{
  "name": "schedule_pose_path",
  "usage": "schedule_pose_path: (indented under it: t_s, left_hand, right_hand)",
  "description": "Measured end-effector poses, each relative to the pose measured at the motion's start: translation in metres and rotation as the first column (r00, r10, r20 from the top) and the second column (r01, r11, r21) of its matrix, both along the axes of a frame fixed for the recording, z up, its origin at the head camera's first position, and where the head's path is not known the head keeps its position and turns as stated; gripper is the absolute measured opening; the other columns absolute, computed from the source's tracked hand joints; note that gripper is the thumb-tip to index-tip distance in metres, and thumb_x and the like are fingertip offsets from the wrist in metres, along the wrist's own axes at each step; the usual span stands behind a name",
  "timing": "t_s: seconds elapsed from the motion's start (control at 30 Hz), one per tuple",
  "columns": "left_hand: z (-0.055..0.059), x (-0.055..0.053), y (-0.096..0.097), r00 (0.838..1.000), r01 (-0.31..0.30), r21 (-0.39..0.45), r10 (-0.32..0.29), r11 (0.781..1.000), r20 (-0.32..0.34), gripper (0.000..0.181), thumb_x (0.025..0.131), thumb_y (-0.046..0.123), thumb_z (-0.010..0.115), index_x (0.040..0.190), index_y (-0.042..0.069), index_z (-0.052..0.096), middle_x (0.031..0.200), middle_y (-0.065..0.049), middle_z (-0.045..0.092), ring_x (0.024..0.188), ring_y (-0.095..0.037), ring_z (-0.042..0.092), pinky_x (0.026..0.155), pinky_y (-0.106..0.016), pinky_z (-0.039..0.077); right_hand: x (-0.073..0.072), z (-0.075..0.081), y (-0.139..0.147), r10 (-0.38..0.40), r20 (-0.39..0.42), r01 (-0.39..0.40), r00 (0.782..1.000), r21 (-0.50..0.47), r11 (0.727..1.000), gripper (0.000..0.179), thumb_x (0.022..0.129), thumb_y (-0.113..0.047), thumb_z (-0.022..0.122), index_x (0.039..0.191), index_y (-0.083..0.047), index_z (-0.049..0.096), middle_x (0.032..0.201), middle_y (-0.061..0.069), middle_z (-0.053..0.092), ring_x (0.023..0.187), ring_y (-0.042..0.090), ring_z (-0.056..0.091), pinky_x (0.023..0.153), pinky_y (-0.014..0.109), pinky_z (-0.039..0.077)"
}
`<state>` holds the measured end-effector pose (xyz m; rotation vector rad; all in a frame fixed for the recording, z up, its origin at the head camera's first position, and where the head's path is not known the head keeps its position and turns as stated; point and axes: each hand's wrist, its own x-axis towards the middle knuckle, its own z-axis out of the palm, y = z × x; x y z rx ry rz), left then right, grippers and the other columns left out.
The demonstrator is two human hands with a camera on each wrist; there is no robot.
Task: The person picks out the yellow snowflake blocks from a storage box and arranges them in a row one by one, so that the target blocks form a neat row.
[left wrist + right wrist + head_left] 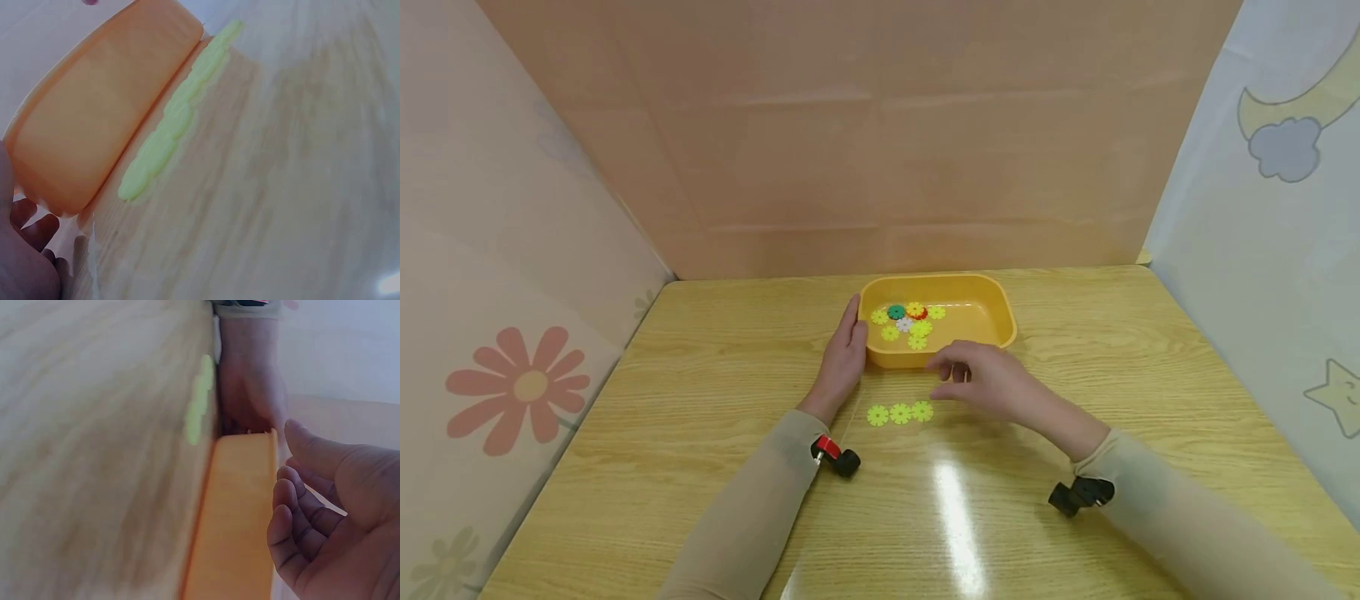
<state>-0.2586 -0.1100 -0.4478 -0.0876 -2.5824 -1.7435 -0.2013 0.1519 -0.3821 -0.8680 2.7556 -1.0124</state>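
A shallow yellow-orange plastic tray (992, 332) stands toward the back of the table, holding several notched, flower-like plastic discs (917, 342), mostly yellow-green. My left hand (841, 358) rests along the tray's left end, its fingers against the outer wall. In the left wrist view, some bent fingers (40, 231) show by the tray's lower corner. Just before the front rim hovers my right hand (985, 379), loosely curved, thumb apart from the fingers, with nothing visible between them. Three yellow-green discs (900, 414) lie in a row in front of the tray; whether they are joined is unclear.
Inside the tray are also a dark green disc (896, 312), a white disc (904, 325) and a red one partly covered. The wooden table (700, 417) is bounded by a tan back panel (872, 150) and pale side panels with printed pictures.
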Motion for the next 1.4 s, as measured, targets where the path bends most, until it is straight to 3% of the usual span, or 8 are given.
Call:
schedule_pose_path:
  t_s: [0.23,0.53,0.97,1.4]
  left_hand:
    - [0.0,-0.001,0.0,1.0,0.001,-0.001,-0.001,1.0,0.008,0.062,0.12,0.04,0.031,0.179,0.029,0.017,0.182,0.007,0.022,0.167,-0.017,0.019,0.135,-0.043,0.019]
    - [-0.003,-0.001,-0.001,1.0,0.003,0.013,-0.003,1.0,0.008,0.063,0.12,0.04,0.032,0.18,0.028,0.017,0.182,0.007,0.022,0.167,-0.018,0.02,0.135,-0.045,0.019]
    - [-0.004,0.001,0.0,1.0,-0.004,0.004,0.004,1.0,-0.004,0.063,0.119,0.044,0.032,0.179,0.03,0.019,0.182,0.006,0.024,0.167,-0.018,0.021,0.135,-0.043,0.02]
    - [-0.003,0.001,-0.001,1.0,-0.007,0.019,0.007,1.0,0.004,0.061,0.12,0.039,0.033,0.179,0.032,0.019,0.182,0.006,0.024,0.167,-0.018,0.021,0.135,-0.044,0.02]
  right_hand:
    - [-0.013,0.018,0.008,-0.075,-0.054,0.072,0.996,-0.065,0.995,0.035,0.097,-0.02,0.089,0.128,-0.01,0.079,0.098,-0.005,0.07,0.084,0.016,0.061,0.075,0.036,0.054]
    - [-0.035,0.022,0.013,-0.184,-0.028,0.179,0.983,-0.118,0.977,0.045,0.101,-0.026,0.084,0.141,-0.007,0.074,0.106,0.004,0.072,0.088,0.023,0.063,0.074,0.038,0.053]
    - [-0.077,0.009,0.007,-0.257,0.037,0.26,0.966,-0.125,0.957,0.051,0.103,-0.028,0.082,0.147,-0.007,0.07,0.118,0.01,0.072,0.101,0.028,0.065,0.085,0.044,0.054]
    - [-0.107,-0.01,-0.007,-0.311,0.087,0.318,0.946,-0.074,0.945,0.049,0.103,-0.018,0.082,0.146,0.001,0.069,0.118,0.015,0.07,0.103,0.034,0.064,0.091,0.047,0.056]
